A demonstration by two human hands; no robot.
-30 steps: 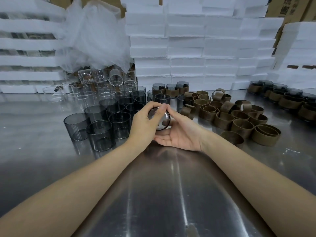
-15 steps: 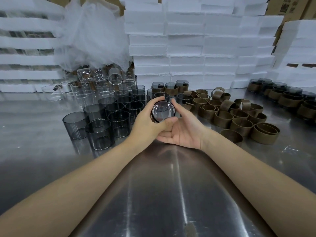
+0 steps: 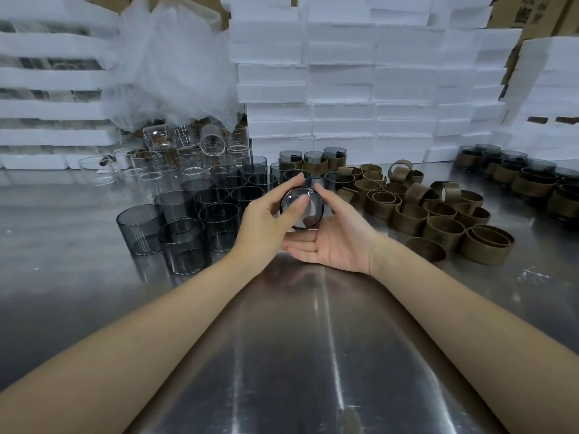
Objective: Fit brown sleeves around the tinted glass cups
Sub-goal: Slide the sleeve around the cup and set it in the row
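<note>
Smoky tinted round glass cup (image 3: 308,214) tipped sideways above the steel bench (image 3: 297,355), long axis pointing at the viewer. Left hand (image 3: 266,220) curls round it from 9 o'clock; right hand (image 3: 338,242) cradles it, open, palm up. Brown ring-shaped sleeves (image 3: 438,220) lie at 3 o'clock, nearest the right hand.

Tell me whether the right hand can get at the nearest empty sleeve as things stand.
Probably yes. The sleeve lies just right of the right hand, with bare table between them. The hand touches the cup, but the left hand grips it.
</note>
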